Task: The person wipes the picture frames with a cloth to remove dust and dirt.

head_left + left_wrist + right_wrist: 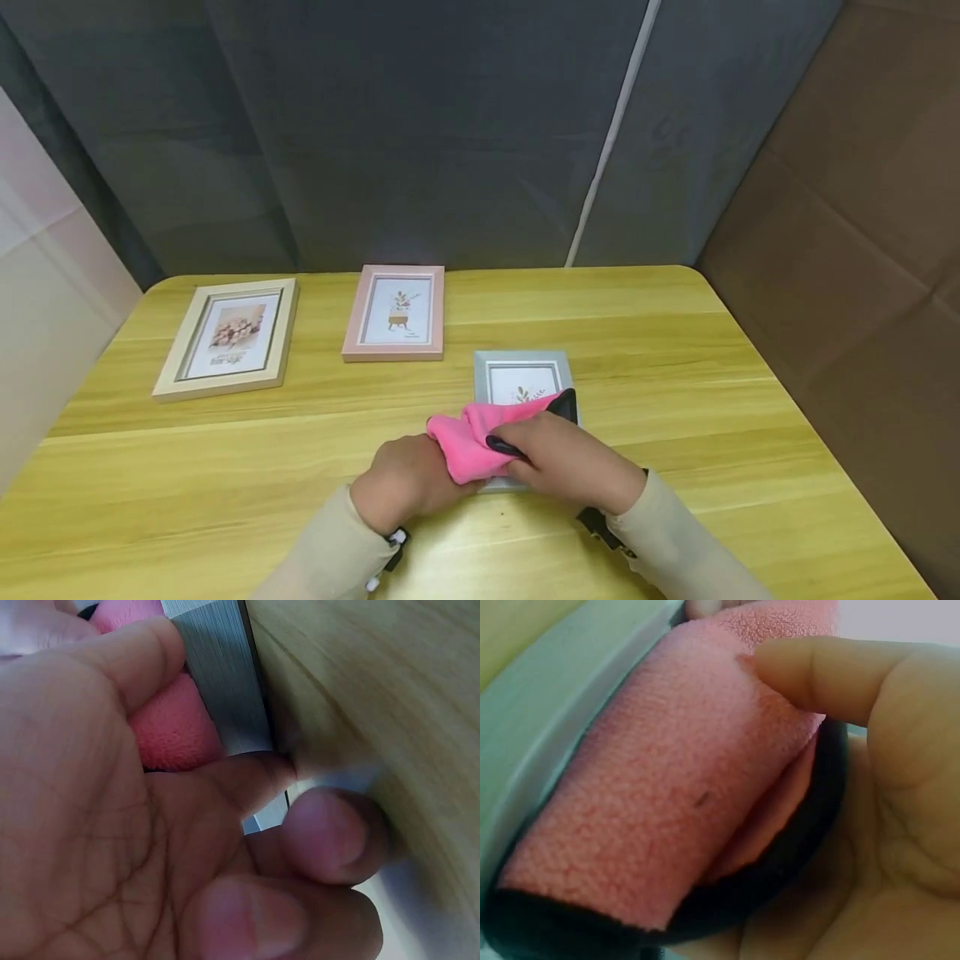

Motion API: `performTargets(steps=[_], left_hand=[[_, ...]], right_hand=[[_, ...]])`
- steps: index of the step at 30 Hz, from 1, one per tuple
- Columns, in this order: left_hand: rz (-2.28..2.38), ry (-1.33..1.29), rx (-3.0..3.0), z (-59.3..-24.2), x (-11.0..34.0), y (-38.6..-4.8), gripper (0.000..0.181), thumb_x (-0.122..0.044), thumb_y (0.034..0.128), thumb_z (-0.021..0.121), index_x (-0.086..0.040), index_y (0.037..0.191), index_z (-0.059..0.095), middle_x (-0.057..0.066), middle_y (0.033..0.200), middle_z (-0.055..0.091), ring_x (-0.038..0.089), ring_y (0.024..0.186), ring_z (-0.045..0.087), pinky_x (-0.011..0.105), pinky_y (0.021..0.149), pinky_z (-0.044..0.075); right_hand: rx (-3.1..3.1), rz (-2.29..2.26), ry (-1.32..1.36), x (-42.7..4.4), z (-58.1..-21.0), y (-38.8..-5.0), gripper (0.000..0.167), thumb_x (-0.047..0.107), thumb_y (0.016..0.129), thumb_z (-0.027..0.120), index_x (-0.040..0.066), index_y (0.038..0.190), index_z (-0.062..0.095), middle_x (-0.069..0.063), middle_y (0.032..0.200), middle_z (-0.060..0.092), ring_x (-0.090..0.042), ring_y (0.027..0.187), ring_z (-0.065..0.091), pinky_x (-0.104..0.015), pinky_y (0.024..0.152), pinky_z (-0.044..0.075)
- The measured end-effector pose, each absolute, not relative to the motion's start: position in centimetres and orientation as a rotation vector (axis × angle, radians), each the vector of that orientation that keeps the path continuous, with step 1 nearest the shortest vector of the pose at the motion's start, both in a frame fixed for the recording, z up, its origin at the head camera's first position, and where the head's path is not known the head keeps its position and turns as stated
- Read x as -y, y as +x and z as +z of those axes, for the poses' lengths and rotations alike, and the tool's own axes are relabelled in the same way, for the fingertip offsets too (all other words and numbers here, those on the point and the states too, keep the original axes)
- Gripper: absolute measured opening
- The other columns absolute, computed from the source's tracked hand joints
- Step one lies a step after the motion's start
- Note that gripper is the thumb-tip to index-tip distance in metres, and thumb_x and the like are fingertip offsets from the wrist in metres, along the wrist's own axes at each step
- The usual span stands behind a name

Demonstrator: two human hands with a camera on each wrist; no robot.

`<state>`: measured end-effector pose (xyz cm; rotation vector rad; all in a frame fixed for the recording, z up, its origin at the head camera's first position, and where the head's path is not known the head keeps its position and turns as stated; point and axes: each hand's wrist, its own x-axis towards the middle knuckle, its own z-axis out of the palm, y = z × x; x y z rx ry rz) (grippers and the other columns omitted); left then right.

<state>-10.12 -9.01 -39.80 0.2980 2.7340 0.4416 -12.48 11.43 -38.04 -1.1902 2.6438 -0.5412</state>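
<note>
A light grey picture frame (521, 358) lies on the table, its print of a leafy plant partly hidden by a pink cloth (474, 442) with black edging. My right hand (573, 461) grips the folded cloth and presses it over the frame's lower part. In the right wrist view the thumb lies on the fuzzy cloth (645, 772), close along the frame's edge. My left hand (412, 477) holds the frame by its lower left side. The left wrist view shows thumb and curled fingers about the frame's edge (225, 671), the cloth beside the thumb.
A pink picture frame (393, 354) lies near the table's back edge. Farther left is a cream picture frame (288, 333) with a photo print. Dark cloth (420, 142) hangs behind the wooden table (660, 350), and brown cloth (847, 208) on the right.
</note>
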Motion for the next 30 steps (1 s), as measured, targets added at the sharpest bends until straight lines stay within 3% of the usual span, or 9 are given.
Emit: performTargets(steps=[3,8,11,15,19,24,30], left_hand=[[0.459,0.316,-2.731,-39.9,9.0,-10.2,0.064,-0.069,0.0842,0.059,-0.008,0.102,0.066,0.007,0.090,0.069,0.025,0.082,0.067,0.046,0.068,0.053],[0.520,0.347,-2.715,-40.1,9.2,-10.3,0.060,-0.062,0.0840,0.064,-0.005,0.104,0.069,0.007,0.094,0.070,0.027,0.085,0.068,0.047,0.070,0.052],[0.490,0.384,-2.699,-40.0,9.3,-10.3,0.065,-0.061,0.0859,0.063,-0.011,0.126,0.067,0.011,0.098,0.070,0.030,0.090,0.068,0.047,0.070,0.051],[0.425,0.406,-2.682,-39.8,9.3,-10.4,0.074,-0.064,0.0875,0.059,-0.024,0.148,0.050,0.016,0.094,0.070,0.033,0.092,0.068,0.047,0.067,0.051],[0.420,0.410,-2.683,-39.7,9.2,-10.3,0.075,-0.064,0.0878,0.059,-0.022,0.148,0.049,0.017,0.091,0.069,0.034,0.089,0.068,0.047,0.065,0.050],[0.451,0.419,-2.696,-39.8,9.2,-10.4,0.074,-0.061,0.0883,0.060,-0.020,0.149,0.048,0.016,0.086,0.068,0.033,0.084,0.067,0.047,0.062,0.050],[0.464,0.402,-2.697,-39.9,9.3,-10.4,0.067,-0.059,0.0883,0.061,-0.016,0.140,0.059,0.015,0.100,0.070,0.032,0.094,0.067,0.048,0.071,0.051]], right_hand=[[-2.689,-0.521,-1.210,-11.3,-38.3,-12.2,0.003,0.012,0.095,0.063,0.015,0.095,0.063,0.010,0.077,0.054,-0.009,0.071,0.050,-0.026,0.073,0.047],[-2.800,-0.418,-1.095,-10.5,-38.7,-13.7,0.014,0.011,0.096,0.063,0.014,0.109,0.068,0.004,0.096,0.069,-0.014,0.085,0.063,-0.033,0.086,0.051],[-2.863,-0.353,-0.948,-9.8,-38.7,-15.8,0.023,0.013,0.098,0.063,0.015,0.121,0.067,-0.001,0.112,0.071,-0.020,0.100,0.065,-0.039,0.096,0.049],[-2.892,-0.319,-0.789,-9.0,-38.6,-18.4,0.030,0.014,0.100,0.060,0.016,0.129,0.064,-0.004,0.119,0.069,-0.024,0.108,0.064,-0.041,0.100,0.047],[-2.854,-0.341,-0.774,-8.7,-38.6,-19.3,0.030,0.015,0.100,0.061,0.016,0.129,0.065,-0.004,0.117,0.070,-0.023,0.108,0.065,-0.041,0.099,0.048],[-2.835,-0.370,-0.842,-8.8,-38.8,-19.0,0.024,0.014,0.099,0.059,0.014,0.122,0.066,-0.004,0.103,0.070,-0.020,0.093,0.065,-0.040,0.092,0.051],[-2.818,-0.399,-0.975,-9.6,-38.8,-17.0,0.020,0.014,0.097,0.061,0.013,0.116,0.066,-0.001,0.096,0.069,-0.018,0.088,0.065,-0.040,0.087,0.052]])
